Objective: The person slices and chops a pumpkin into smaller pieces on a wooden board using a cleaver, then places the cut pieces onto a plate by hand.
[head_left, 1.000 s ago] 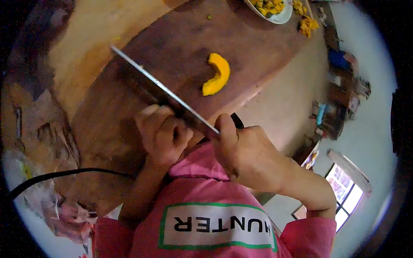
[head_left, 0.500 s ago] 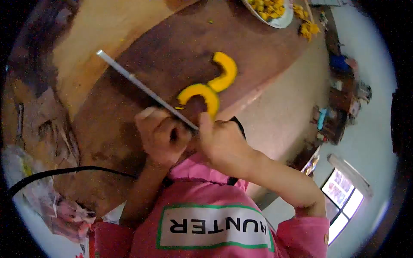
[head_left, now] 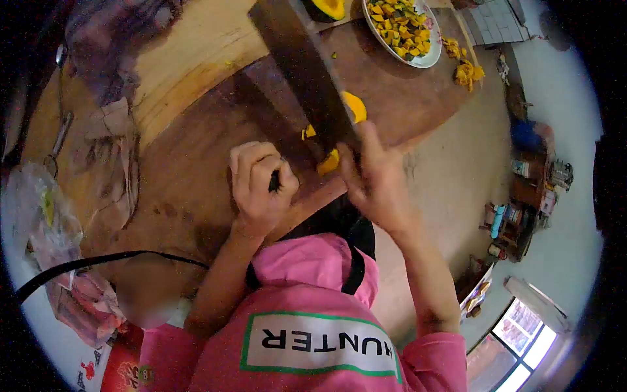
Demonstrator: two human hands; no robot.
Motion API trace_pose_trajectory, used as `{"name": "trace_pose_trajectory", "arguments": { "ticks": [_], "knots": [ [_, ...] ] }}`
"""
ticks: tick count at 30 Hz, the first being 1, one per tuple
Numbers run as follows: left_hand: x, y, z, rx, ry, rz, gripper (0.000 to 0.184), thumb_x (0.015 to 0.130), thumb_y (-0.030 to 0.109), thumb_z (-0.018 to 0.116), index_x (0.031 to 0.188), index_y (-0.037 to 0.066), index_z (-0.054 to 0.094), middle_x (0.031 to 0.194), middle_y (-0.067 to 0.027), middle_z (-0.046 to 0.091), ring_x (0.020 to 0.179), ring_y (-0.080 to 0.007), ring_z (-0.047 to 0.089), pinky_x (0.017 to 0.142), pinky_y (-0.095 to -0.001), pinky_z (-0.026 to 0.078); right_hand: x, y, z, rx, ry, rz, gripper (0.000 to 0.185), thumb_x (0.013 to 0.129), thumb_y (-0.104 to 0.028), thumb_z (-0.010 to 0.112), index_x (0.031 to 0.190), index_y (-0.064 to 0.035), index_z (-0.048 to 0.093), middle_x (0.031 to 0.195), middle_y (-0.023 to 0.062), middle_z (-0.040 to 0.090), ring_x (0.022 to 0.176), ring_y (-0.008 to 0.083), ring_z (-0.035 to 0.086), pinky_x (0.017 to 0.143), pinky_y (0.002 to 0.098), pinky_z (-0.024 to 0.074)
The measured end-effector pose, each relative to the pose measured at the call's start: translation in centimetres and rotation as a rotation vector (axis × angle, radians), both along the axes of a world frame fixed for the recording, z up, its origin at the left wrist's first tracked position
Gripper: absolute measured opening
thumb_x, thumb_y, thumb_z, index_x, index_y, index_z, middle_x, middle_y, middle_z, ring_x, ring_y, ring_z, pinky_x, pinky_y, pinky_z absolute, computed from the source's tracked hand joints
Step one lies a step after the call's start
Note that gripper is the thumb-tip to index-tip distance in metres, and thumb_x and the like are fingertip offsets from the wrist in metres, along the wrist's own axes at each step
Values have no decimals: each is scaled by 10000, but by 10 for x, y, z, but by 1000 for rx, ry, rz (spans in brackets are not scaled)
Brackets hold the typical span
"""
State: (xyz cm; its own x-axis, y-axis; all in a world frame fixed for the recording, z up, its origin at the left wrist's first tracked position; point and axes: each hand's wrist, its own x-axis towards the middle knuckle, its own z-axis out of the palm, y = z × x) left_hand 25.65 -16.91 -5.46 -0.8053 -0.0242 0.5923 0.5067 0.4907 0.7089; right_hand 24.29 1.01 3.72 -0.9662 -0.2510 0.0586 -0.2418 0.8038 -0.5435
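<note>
My right hand (head_left: 382, 183), slightly blurred, grips the near end of a broad, dark-bladed cleaver (head_left: 297, 62). Its blade slants up and left, one broad side showing, over the brown board (head_left: 196, 144). Behind the blade, a yellow pumpkin slice (head_left: 355, 106) shows only in part. Another pumpkin slice (head_left: 328, 162) lies by the board's edge near my right fingers, with a small pumpkin bit (head_left: 309, 132) to its left. My left hand (head_left: 258, 186) is curled closed left of the cleaver; a dark thing shows inside its fingers, too hidden to name.
A white plate (head_left: 428, 63) of diced pumpkin stands at the far end, beside stringy orange scraps (head_left: 467, 73). Part of a cut pumpkin (head_left: 326, 8) is at the top. Clear plastic bags (head_left: 49, 202), a brown cloth (head_left: 111, 157) and a spoon (head_left: 62, 55) lie left.
The cleaver has swung up and right, turning from edge-on to broadside, and now covers much of the pumpkin slices. My right hand has moved up and right, away from my left hand.
</note>
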Motion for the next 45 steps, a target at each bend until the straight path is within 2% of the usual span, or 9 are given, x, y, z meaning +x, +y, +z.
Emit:
{"name": "trace_pose_trajectory", "arguments": {
  "ticks": [2, 5, 6, 12, 15, 24, 31, 34, 45],
  "knots": [
    [0, 3, -2, 17, 11, 10, 251, 738, -81, 665, 940, 23, 559, 974, -132, 582, 873, -331, 567, 774, -429, 493, -6, 4, 15, -171, 4, -69, 164, 952, -49, 566, 1104, -20, 515, 648, 160, 554, 492, 287, 546, 479, 369, 413],
    [2, 0, -4, 10, 6, 25, 223, 759, -65, 674, 938, 24, 575, 1001, -143, 607, 904, -330, 583, 809, -427, 494, 4, 6, 32, -278, -115, -187, 193, 977, -94, 572, 1151, -15, 543, 647, 99, 567, 468, 143, 514, 446, 285, 386],
    [4, -3, -2, 1, -5, 23, 209, 776, -49, 677, 945, 32, 584, 1025, -147, 620, 929, -325, 591, 836, -427, 495, 8, 5, 43, -241, -166, -183, 164, 946, -88, 598, 1012, -19, 465, 682, 272, 579, 656, 491, 600, 525, 503, 432],
    [23, -18, 14, -82, -69, -7, 268, 760, -56, 701, 1020, -12, 655, 1064, -160, 631, 981, -345, 604, 859, -416, 501, 53, 14, 39, -183, -383, -158, 202, 949, -109, 600, 1043, -7, 454, 672, 265, 595, 632, 493, 596, 512, 520, 445],
    [29, -22, 20, -130, -81, -9, 295, 755, -55, 711, 1043, -14, 663, 1080, -157, 634, 995, -341, 604, 864, -411, 503, 70, 16, 29, -245, -360, -137, 206, 946, -112, 601, 1030, -3, 448, 653, 251, 596, 605, 479, 597, 508, 529, 449],
    [30, -26, 16, -188, -20, -26, 296, 731, -45, 743, 1012, -15, 655, 1068, -154, 632, 963, -348, 605, 830, -407, 506, 86, 15, 35, -111, -284, 40, 175, 921, -91, 609, 944, -25, 448, 609, 203, 551, 568, 423, 593, 513, 503, 467],
    [28, -26, 15, -184, 11, -19, 288, 709, -39, 752, 978, -13, 653, 1034, -146, 630, 943, -347, 608, 815, -416, 502, 86, 9, 38, -116, -311, 69, 182, 914, -81, 610, 922, -18, 439, 649, 203, 565, 585, 428, 594, 541, 500, 478],
    [30, -30, 17, -201, -44, -54, 272, 748, -17, 762, 989, 11, 639, 1055, -173, 625, 1010, -373, 610, 901, -449, 503, 85, 6, 42, -126, -332, 76, 185, 910, -72, 611, 922, -15, 436, 656, 203, 567, 593, 430, 597, 545, 502, 477],
    [28, -30, 13, -190, -29, -55, 270, 735, -21, 762, 975, 3, 641, 1054, -178, 631, 992, -378, 617, 882, -460, 508, 86, 6, 33, -117, -325, 115, 203, 894, -62, 612, 957, -3, 428, 681, 205, 570, 601, 428, 600, 541, 503, 473]
  ]
}}
